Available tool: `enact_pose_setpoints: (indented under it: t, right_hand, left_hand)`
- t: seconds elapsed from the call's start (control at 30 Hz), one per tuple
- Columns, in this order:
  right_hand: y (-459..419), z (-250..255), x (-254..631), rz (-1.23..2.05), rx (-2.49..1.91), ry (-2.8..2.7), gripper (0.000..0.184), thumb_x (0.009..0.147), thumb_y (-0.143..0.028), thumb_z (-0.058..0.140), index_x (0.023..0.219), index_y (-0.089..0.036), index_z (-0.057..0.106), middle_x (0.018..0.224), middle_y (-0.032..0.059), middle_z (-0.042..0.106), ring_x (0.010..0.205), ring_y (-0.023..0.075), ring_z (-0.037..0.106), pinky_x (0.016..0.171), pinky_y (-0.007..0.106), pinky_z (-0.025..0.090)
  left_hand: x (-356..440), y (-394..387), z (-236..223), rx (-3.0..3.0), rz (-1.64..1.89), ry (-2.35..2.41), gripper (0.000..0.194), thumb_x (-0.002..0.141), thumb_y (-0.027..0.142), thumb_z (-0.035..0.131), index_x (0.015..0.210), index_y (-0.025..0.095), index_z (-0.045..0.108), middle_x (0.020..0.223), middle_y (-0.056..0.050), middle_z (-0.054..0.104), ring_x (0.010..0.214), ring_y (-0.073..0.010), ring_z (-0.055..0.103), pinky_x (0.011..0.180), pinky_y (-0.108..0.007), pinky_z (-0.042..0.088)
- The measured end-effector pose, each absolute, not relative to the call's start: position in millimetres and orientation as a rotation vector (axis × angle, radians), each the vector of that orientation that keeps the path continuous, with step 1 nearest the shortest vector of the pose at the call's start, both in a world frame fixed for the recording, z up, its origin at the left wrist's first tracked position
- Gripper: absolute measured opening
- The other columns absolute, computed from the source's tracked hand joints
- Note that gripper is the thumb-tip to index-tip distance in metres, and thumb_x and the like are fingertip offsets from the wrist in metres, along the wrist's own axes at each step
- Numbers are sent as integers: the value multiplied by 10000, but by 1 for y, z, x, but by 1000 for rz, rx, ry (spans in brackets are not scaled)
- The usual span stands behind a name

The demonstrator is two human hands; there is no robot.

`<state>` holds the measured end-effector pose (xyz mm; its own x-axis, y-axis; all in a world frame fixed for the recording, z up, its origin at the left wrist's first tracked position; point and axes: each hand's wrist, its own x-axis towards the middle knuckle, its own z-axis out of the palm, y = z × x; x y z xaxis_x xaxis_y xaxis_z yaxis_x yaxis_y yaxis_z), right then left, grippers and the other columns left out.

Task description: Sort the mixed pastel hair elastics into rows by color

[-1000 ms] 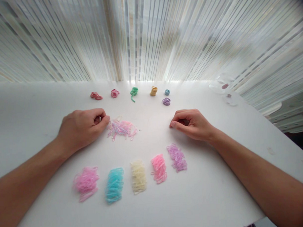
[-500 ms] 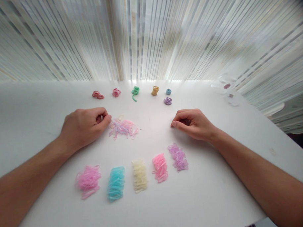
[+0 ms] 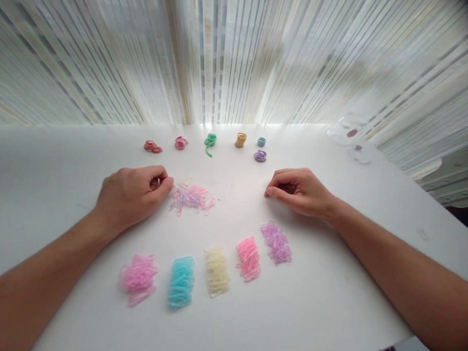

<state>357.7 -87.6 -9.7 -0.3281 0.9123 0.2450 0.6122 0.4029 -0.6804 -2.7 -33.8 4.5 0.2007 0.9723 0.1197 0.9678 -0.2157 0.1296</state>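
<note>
My left hand rests on the white table with its fingers curled and the thumb against them. Its fingertips are at the left edge of a loose pile of mixed pale pink, lilac and whitish rubber bands; I see nothing held. To the right of that pile, my right hand also rests on the table, fingers curled in, with nothing visible in them. Nearer to me lie separate heaps of small rubber bands: orchid pink, turquoise, cream, bright pink and lilac.
Along the back of the table sit small coils: red, pink, green, yellow, blue and purple. Clear plastic pieces lie at the back right. Striped string curtains hang behind.
The view has shifted very slightly. Both hands, the piles of rubber bands and the coils keep their places.
</note>
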Motion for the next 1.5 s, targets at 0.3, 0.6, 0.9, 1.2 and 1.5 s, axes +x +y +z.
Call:
enact_pose_setpoints:
  t: [0.3,0.6,0.9,1.2,1.5]
  right_hand:
    - [-88,-11,359,644,-1283,-2071,176,888,-247,687,749,-166,757,675,18,632,547,107,467,494,277,333]
    - [-89,-10,360,660,-1305,-2107,223,936,-300,670,764,-185,753,695,21,640,557,113,492,492,266,353]
    - [-89,-12,361,662,-1325,-2103,251,952,-323,660,772,-181,761,720,40,660,576,124,508,502,275,361]
    - [-88,-18,361,671,-1383,-2064,318,967,-419,653,780,-182,753,721,39,653,598,140,510,536,293,373]
    - [-82,-15,349,677,-1620,-1908,400,926,-545,639,871,-176,782,741,49,698,650,172,533,611,324,404]
  left_hand:
    - [-1,-35,8,2396,248,1940,363,906,517,433,829,261,678,773,-35,705,732,-235,620,634,-331,306]
    - [0,-38,5,2394,320,1898,342,918,478,451,821,243,680,741,-28,691,709,-214,586,642,-333,280]
    - [-2,-37,2,2381,383,1866,320,919,465,471,806,243,672,742,-21,697,708,-215,583,649,-332,275]
    - [-4,-37,-2,2385,424,1850,313,932,456,467,799,248,660,753,-13,713,719,-220,598,643,-333,256]
    - [-5,-35,-5,2401,437,1834,308,942,442,469,805,251,668,773,-21,732,740,-234,634,643,-341,262]
